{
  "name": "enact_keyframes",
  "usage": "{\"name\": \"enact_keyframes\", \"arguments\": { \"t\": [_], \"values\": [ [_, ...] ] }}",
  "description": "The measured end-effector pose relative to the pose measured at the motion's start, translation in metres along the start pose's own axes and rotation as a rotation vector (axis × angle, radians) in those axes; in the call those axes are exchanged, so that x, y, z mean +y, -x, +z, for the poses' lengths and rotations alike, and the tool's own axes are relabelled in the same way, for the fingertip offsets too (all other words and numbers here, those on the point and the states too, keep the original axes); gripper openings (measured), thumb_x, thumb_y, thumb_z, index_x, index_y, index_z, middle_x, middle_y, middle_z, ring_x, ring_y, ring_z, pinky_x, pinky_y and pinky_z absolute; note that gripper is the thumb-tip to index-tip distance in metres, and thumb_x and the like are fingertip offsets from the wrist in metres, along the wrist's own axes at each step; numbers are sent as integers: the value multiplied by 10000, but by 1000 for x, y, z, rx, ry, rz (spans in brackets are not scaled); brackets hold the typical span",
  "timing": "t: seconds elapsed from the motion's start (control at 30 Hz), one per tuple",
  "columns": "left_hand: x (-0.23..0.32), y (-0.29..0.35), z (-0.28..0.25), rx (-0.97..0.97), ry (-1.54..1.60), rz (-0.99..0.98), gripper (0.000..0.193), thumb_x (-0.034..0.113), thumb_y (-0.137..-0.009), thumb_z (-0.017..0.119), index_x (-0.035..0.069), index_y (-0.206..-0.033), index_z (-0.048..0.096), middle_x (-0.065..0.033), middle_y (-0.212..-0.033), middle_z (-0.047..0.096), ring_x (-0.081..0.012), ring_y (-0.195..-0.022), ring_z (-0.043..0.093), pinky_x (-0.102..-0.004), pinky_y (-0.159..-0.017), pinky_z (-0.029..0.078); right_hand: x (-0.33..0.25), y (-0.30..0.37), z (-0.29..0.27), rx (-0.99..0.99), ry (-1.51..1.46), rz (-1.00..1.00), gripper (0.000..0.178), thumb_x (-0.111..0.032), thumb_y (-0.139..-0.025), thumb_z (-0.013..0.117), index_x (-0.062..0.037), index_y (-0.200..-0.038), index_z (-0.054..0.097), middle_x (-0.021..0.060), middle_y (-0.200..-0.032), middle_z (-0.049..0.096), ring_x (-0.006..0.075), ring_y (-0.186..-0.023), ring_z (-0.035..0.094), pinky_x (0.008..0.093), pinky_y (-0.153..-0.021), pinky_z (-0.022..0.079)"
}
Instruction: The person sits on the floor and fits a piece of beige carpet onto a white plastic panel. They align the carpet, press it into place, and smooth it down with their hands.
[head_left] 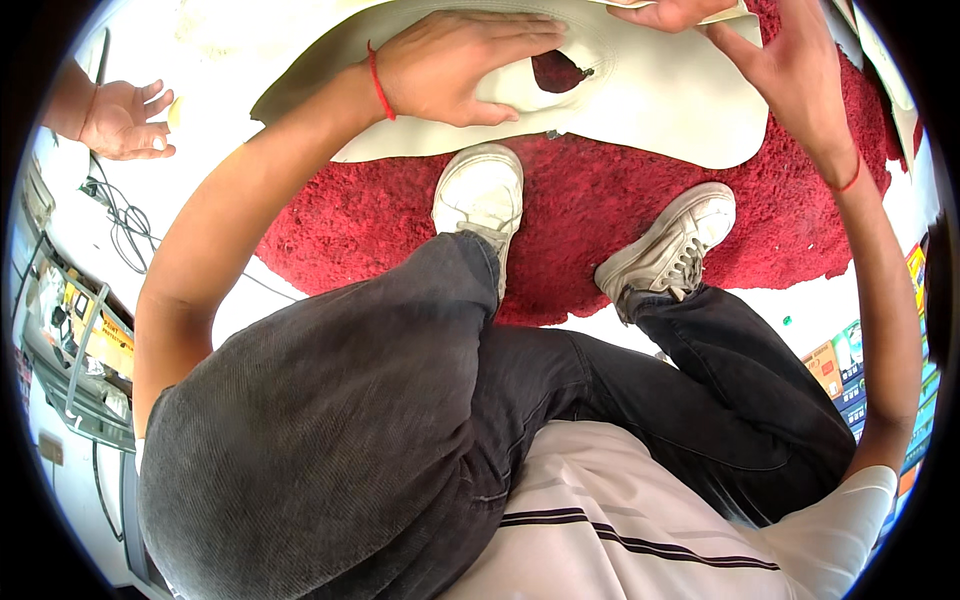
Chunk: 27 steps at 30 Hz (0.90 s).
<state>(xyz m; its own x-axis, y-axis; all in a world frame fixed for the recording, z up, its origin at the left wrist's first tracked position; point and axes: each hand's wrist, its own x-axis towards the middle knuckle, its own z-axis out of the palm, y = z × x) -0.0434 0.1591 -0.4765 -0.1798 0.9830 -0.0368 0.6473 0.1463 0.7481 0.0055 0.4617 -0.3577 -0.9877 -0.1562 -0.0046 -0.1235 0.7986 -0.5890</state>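
A cream, leather-like sheet (690, 125) with a rounded near edge lies over a red shaggy rug. Stitching rings a small hole in it, and dark red shows through. My left hand (450, 65) rests flat on the sheet left of this hole, fingers stretched out and thumb apart. At the sheet's right edge is my right hand (795, 75), its thumb spread towards the edge; its other fingers run out of the picture at the top. Between my hands, another person's hand (670, 12) touches the far edge of the sheet. A small dark clip-like piece (553, 134) sits at the near edge.
My white shoes stand on the red rug (570, 240). Another person's open hand (128, 122) reaches in from the left above the white floor. A black cable (130, 225) lies coiled there. A metal rack (85, 350) stands at lower left, colourful boxes (850, 370) at the right.
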Motion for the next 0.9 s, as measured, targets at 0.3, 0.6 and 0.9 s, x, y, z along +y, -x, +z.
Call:
{"name": "enact_keyframes", "arguments": {
  "t": [0.3, 0.6, 0.9],
  "values": [
    [7, -15, 4, 42, -2, 1, 832, 181, -701, 809, 73, -1480, 538, -143, -1513, 553, -295, -1362, 564, -395, -1131, 487, 31, -23, -12, -482, -207, 40, 83, 14, -866, 709, 45, -924, 758, 185, -847, 768, 198, -750, 727, 321, -680, 565],
    [17, -15, -6, 17, 1, -6, 803, 185, -725, 789, 83, -1483, 543, -130, -1503, 568, -294, -1344, 580, -390, -1118, 496, 10, -27, -9, -342, -181, 37, 195, -30, -906, 721, 18, -1094, 740, 123, -930, 777, 180, -824, 724, 312, -750, 572],
    [6, -25, -12, -108, 109, 59, 948, 276, -678, 811, -4, -1508, 446, -230, -1562, 460, -373, -1442, 451, -460, -1208, 356, 35, -43, -4, -487, -310, 238, 240, -171, -983, 717, 21, -1122, 753, 57, -906, 764, 111, -792, 673, 295, -732, 561]
  ]
}}
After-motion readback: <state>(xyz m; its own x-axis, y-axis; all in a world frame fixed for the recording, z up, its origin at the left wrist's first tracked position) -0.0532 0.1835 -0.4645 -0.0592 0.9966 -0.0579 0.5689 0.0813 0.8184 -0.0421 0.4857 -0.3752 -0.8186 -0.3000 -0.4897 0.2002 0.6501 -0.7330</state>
